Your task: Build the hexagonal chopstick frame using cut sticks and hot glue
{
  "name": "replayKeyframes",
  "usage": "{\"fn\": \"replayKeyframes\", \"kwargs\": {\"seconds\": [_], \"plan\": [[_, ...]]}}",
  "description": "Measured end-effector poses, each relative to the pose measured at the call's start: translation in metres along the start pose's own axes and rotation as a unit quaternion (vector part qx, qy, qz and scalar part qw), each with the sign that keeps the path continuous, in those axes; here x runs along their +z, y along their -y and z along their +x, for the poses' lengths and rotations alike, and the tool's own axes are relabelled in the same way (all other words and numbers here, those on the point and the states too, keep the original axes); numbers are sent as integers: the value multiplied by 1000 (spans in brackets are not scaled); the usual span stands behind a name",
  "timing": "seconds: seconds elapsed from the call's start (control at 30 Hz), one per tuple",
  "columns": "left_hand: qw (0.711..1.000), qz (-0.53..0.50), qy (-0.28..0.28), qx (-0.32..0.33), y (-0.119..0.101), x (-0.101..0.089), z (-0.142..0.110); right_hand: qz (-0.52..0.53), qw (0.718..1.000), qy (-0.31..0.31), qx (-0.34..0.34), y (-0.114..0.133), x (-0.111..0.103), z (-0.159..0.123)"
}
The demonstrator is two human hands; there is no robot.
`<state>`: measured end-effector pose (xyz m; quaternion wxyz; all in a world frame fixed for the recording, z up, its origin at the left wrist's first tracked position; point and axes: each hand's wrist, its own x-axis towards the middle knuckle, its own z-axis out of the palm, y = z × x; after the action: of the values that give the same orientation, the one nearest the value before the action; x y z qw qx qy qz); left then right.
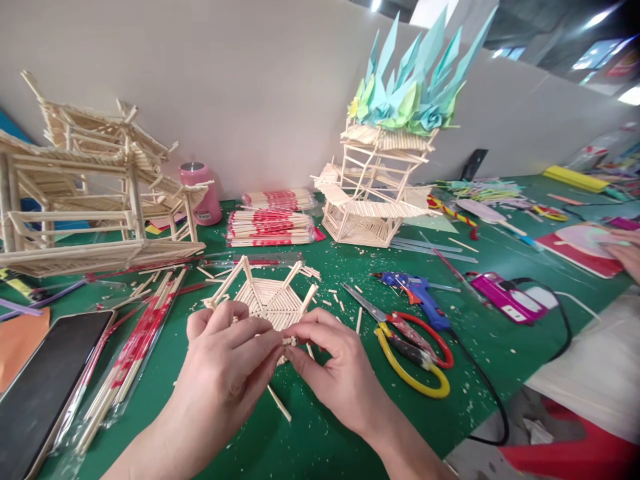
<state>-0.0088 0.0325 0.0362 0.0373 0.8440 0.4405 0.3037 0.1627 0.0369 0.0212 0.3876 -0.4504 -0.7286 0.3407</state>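
Observation:
In the middle of the table sits a small hexagonal frame of wooden sticks (273, 303), with stick posts rising from its corners. My left hand (225, 360) is closed, its fingertips pinched together at the near side of this frame. My right hand (340, 367) pinches at the same spot, its thumb and forefinger meeting the left fingertips. Pale ends of a small wooden stick (289, 341) show between the fingertips; the rest is hidden by the fingers. A loose stick (279, 403) lies just below the hands.
Scissors (415, 353) and a blue glue gun (417, 293) lie right of the hands. A phone (55, 393) and bagged sticks (133, 353) lie left. Behind stand a stick house (95, 193), pink cup (200, 193) and stick tower (380, 173). Another person's hand (627, 250) is far right.

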Motion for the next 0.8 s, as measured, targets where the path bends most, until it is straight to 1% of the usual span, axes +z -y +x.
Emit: {"fn": "replayKeyframes", "kwargs": {"seconds": [0.07, 0.17, 0.27, 0.33, 0.37, 0.47, 0.57, 0.67, 0.73, 0.8], "plan": [[1000, 28, 4, 6, 2, -4, -2, 2, 1000, 9, -2, -1, 0, -1], [997, 63, -31, -13, 5, -10, -12, -4, 1000, 24, 9, -4, -1, -6], [991, 80, -82, -71, 7, -10, -31, -29, 999, 15, 37, -10, -1, -11], [982, 81, -115, -128, 9, -5, -46, -48, 997, 10, 54, -14, 1, -14], [977, 75, -121, -159, 9, -1, -52, -55, 997, 11, 59, -16, 3, -15], [970, 22, -108, -217, 9, 12, -63, -62, 996, 18, 59, -22, 10, -16], [965, -62, -90, -239, 7, 19, -60, -51, 998, 19, 38, -25, 17, -14], [942, -163, -78, -282, 4, 19, -51, -39, 999, 24, 25, -24, 19, -12], [927, -197, -88, -307, 3, 16, -44, -33, 999, 21, 23, -21, 17, -9], [918, -215, -95, -319, 3, 12, -35, -20, 999, 17, 26, -16, 13, -4]]}}
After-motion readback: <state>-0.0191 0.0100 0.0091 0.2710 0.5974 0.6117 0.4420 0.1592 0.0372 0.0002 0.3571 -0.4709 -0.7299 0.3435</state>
